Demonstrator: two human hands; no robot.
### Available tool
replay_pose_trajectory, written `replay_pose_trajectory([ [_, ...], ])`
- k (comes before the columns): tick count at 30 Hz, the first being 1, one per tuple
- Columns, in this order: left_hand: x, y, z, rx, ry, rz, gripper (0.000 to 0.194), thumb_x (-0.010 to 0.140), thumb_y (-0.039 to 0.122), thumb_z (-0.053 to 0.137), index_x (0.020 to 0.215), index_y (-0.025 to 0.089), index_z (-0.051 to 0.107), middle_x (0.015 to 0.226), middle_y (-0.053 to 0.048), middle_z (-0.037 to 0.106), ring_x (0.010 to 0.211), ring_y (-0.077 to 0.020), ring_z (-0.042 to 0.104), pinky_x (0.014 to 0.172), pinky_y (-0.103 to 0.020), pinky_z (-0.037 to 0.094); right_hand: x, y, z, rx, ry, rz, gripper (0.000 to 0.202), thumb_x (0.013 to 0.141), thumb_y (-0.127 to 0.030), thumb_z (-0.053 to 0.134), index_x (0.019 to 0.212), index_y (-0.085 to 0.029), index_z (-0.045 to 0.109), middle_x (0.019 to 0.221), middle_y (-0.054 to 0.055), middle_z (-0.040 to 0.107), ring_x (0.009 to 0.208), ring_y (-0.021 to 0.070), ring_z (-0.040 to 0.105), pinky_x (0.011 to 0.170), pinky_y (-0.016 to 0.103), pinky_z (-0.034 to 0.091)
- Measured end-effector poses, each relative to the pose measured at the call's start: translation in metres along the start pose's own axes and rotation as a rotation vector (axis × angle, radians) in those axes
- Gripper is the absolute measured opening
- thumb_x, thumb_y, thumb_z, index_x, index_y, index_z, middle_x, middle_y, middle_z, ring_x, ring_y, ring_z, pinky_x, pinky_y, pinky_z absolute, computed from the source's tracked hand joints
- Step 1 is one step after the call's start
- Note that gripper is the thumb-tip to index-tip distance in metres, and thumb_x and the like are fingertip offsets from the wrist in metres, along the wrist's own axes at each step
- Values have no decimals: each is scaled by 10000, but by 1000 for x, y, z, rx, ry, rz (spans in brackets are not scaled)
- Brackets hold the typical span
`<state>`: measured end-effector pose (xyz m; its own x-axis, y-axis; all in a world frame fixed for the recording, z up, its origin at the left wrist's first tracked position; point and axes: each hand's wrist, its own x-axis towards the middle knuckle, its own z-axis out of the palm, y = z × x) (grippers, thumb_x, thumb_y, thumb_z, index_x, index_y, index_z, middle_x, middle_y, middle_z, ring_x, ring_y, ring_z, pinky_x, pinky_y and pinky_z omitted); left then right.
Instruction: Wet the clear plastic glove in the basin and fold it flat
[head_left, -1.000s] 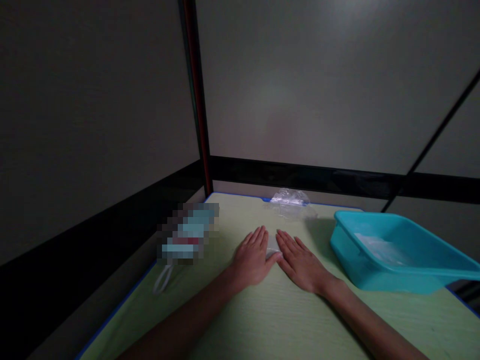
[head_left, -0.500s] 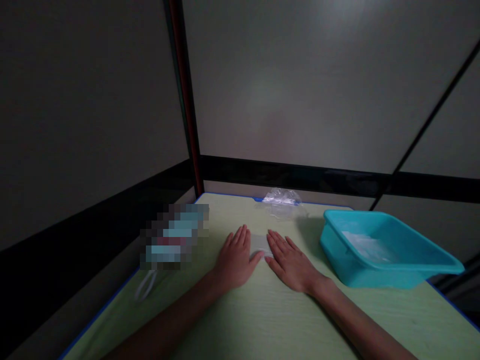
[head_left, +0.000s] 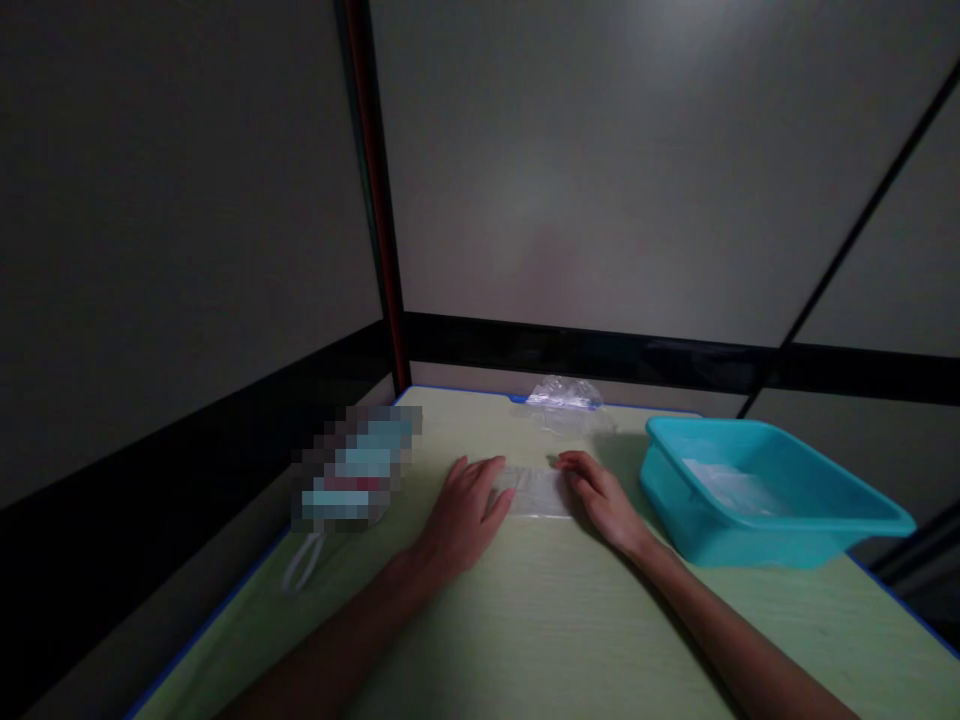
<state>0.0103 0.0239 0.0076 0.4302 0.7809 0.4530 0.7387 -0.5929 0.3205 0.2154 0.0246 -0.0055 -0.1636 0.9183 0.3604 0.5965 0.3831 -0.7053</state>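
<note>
A thin, flat clear plastic bag (head_left: 536, 492) lies on the pale green table between my two hands. My left hand (head_left: 469, 510) rests at the bag's left end, its fingers loosely bent and the thumb apart near the bag's front edge. At the opposite end is my right hand (head_left: 604, 500), turned partly on its side with curved fingers touching or just over the bag's right edge. Neither hand shows a firm grip on the plastic.
A turquoise plastic basin (head_left: 750, 545) stands at the right, with flat whitish plastic (head_left: 731, 487) inside. Crumpled clear plastic (head_left: 568, 405) lies at the table's far edge. To the left is a pixelated item (head_left: 360, 465) with a white strap loop (head_left: 302, 563). Walls border the table.
My hands, flat on the plastic before, have moved apart and lifted into a looser curve. More of the bag shows between them. My right hand has rolled onto its side.
</note>
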Motion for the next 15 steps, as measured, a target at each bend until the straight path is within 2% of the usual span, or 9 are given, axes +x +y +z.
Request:
replay_pose_trajectory([
  [3,-2,7,-3,-48,51,40,223,796,191,392,1001,172,478,931,-24,616,909,-129,533,989,-330,222,1,2,-2,2,10,-7,304,730,-125,306,1000,-161,441,965,63,573,924,162,510,850,336,367],
  [6,-3,10,-2,-42,40,45,217,794,172,391,991,170,482,831,-9,636,843,-131,557,984,-336,234,0,0,-2,-20,-3,-3,321,711,-110,314,1001,-154,444,944,62,571,903,163,510,836,330,370],
  [15,0,7,-2,22,2,-19,240,796,176,397,1025,165,469,774,2,641,783,-137,574,984,-355,215,-1,-7,-6,-87,-36,21,347,670,-69,346,990,-153,451,923,63,558,871,174,502,800,320,378],
])
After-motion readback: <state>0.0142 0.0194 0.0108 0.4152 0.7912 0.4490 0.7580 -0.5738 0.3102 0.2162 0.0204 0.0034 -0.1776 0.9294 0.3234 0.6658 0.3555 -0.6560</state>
